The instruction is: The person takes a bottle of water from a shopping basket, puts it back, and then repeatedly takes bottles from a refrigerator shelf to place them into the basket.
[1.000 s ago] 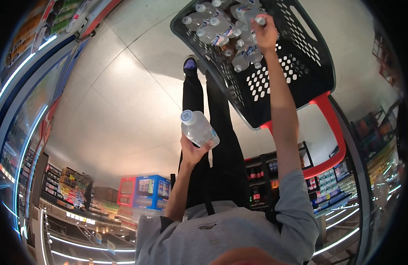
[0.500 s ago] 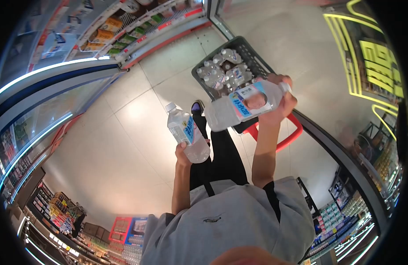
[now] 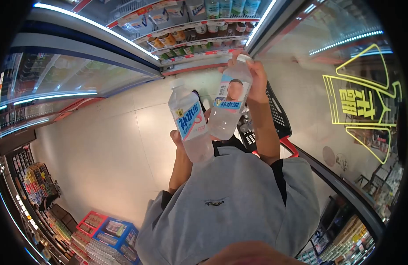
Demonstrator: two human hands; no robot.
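My left hand [image 3: 177, 139] is closed around the lower half of a clear drink bottle [image 3: 186, 115] with a blue, white and pink label and a white cap. Its fingers are partly hidden behind the bottle. A second drink bottle [image 3: 230, 95], with a portrait on its label, is gripped near the neck by my right hand [image 3: 257, 79]. Both bottles stand nearly upright, side by side in front of my chest, their lower parts close together. Beyond them, the lit shelves of a glass-doored cooler [image 3: 199, 33] carry rows of drinks and cups.
A dark shopping basket [image 3: 279, 115] with red handles [image 3: 290, 148] and bottles inside is behind my right forearm. Glass doors stand at left [image 3: 58, 84] and right [image 3: 296, 66], the right with yellow glowing lettering [image 3: 358, 104]. Boxed drinks [image 3: 118, 234] are stacked at lower left.
My view has turned toward the cooler shelves. The right-hand bottle has swung from sideways to nearly upright, beside the left one. Both bottles are higher in view; the basket is now mostly behind my right arm.
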